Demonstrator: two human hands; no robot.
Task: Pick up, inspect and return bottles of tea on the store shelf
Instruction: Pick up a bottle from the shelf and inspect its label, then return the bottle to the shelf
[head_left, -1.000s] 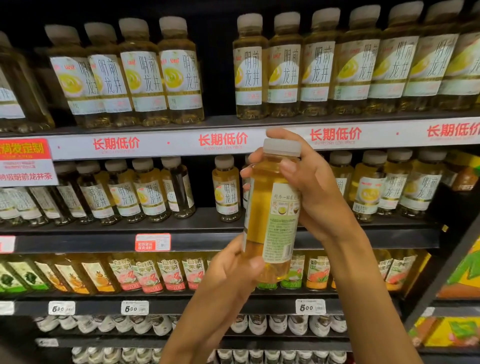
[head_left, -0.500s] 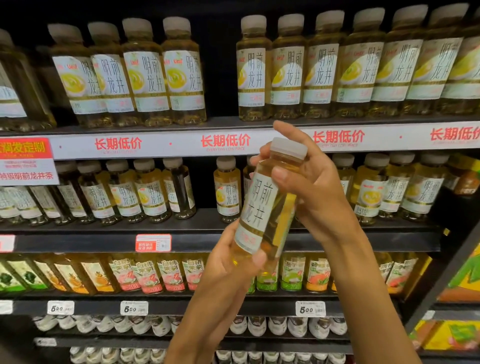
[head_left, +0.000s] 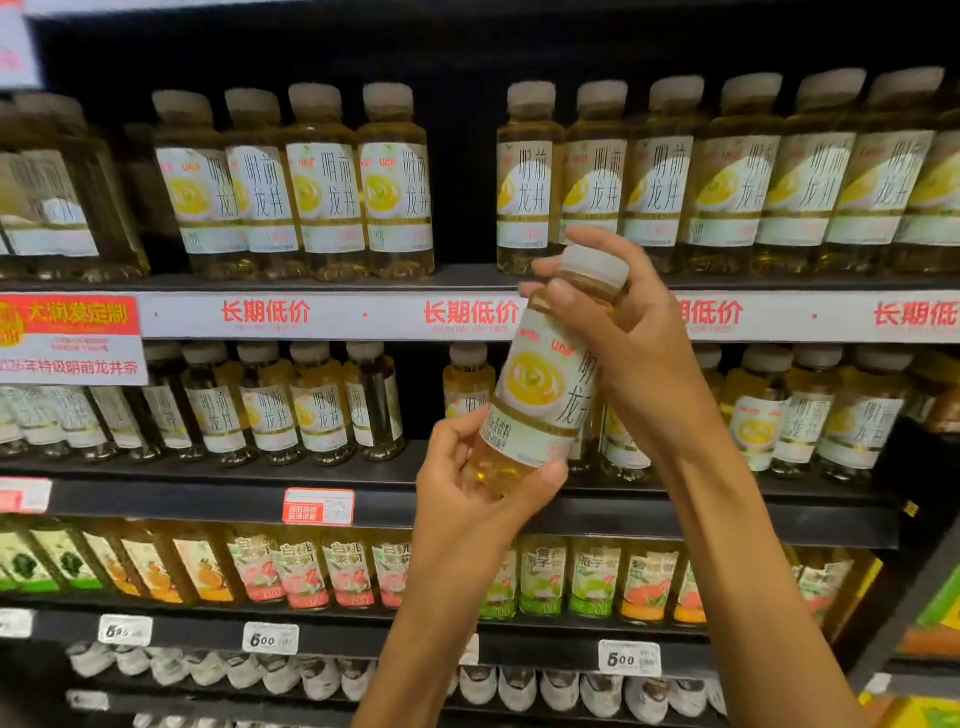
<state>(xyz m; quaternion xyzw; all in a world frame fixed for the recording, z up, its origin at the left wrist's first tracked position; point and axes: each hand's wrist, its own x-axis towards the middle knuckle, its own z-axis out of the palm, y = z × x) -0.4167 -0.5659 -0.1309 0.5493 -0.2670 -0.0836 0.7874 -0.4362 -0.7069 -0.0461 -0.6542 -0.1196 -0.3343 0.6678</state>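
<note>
A bottle of yellow tea (head_left: 545, 384) with a pale cap and a white label is held tilted in front of the shelves, cap up and to the right. My right hand (head_left: 639, 353) grips its neck and upper part from the right. My left hand (head_left: 478, 483) holds its base from below, thumb across the front. The label's front, with a yellow cup picture, faces me. Behind it, the middle shelf (head_left: 208, 499) carries rows of the same bottles, with a gap left of the held bottle.
The top shelf (head_left: 332, 317) bears two groups of identical tea bottles (head_left: 322, 187) with a dark gap between them. Fruit tea bottles (head_left: 291, 571) fill the shelf below, and white-capped bottles (head_left: 311, 675) the lowest row. Price tags hang on the shelf edges.
The bottle has been turned in my hands from its back label to its front label and tilted further to the right. The view has shifted so the shelves sit lower in frame.
</note>
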